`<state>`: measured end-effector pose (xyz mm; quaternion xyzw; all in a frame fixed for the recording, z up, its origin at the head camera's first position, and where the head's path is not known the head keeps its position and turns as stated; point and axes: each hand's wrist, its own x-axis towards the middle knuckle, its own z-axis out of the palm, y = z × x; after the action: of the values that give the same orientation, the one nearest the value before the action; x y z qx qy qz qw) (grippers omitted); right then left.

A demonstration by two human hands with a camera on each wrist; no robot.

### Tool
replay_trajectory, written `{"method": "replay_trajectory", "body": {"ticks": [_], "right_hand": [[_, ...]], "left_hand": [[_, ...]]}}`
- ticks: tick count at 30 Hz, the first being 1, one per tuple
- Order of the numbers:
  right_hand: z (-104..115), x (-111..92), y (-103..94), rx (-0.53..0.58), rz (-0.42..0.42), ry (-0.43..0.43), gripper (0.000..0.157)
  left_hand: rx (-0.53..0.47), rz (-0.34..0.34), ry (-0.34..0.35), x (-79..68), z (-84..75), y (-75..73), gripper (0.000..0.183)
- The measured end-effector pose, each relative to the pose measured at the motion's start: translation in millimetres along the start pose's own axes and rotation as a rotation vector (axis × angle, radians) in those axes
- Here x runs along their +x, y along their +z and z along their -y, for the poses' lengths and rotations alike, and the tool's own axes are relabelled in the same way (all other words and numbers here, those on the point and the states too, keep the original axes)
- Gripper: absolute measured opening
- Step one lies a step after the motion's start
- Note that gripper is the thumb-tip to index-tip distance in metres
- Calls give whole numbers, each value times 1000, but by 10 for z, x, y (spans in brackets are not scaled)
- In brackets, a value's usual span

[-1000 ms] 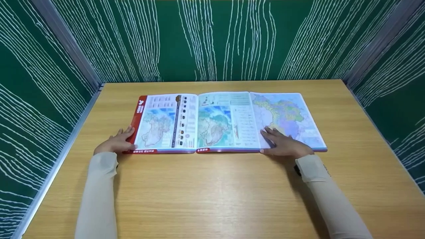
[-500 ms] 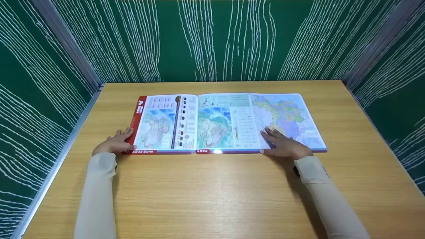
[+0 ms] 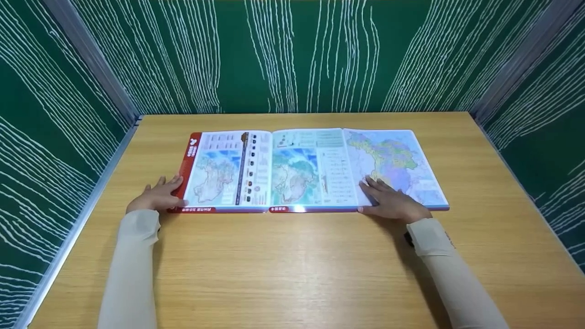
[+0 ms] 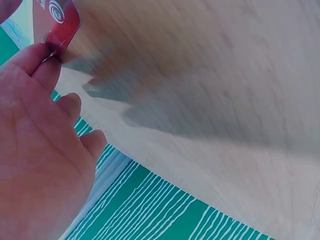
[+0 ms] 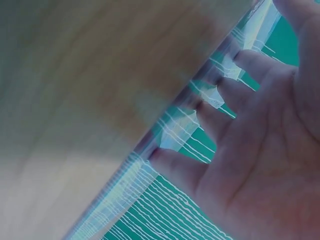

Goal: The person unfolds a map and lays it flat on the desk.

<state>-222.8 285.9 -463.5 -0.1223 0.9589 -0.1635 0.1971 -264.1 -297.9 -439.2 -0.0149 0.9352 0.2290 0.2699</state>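
An open book of maps (image 3: 297,171) lies across the table with a page folded out to the right. Its left margin is a red strip (image 3: 186,171). My left hand (image 3: 155,196) touches that strip, thumb by the near left corner and fingers spread along the edge. In the left wrist view, two fingertips meet the red corner (image 4: 65,32). On the fold-out page with a colored map (image 3: 393,155) rests my right hand (image 3: 388,198), palm down with fingers extended. The right wrist view shows its fingertips along a glossy page edge.
The book rests on a wooden table (image 3: 297,274), nearer its far side. Green panels with white wavy lines (image 3: 315,55) stand behind it and at both sides, joined by grey metal posts (image 3: 91,55).
Both hands keep their places on the book, and its pages stay spread. Only a small glare along the near edge has appeared, with a slight shift of the head view.
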Motion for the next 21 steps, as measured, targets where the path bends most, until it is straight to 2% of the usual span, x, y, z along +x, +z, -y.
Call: {"method": "replay_trajectory", "body": {"ticks": [7,13,15,18,21], "right_hand": [[-25,2,-48,97,8,14,86],[-69,-12,-213,97,38,47,81],[-91,-36,-287,73,49,30,77],[-104,-92,-398,57,86,53,75],[-109,-136,-491,69,121,127,79]], "left_hand": [[0,-19,25,8,-8,-12,108],[17,-61,38,-48,-53,-91,106],[10,-99,31,-76,-96,-134,103],[-6,-182,15,-110,-174,-199,103],[-18,-297,8,-136,-286,-245,101]]}}
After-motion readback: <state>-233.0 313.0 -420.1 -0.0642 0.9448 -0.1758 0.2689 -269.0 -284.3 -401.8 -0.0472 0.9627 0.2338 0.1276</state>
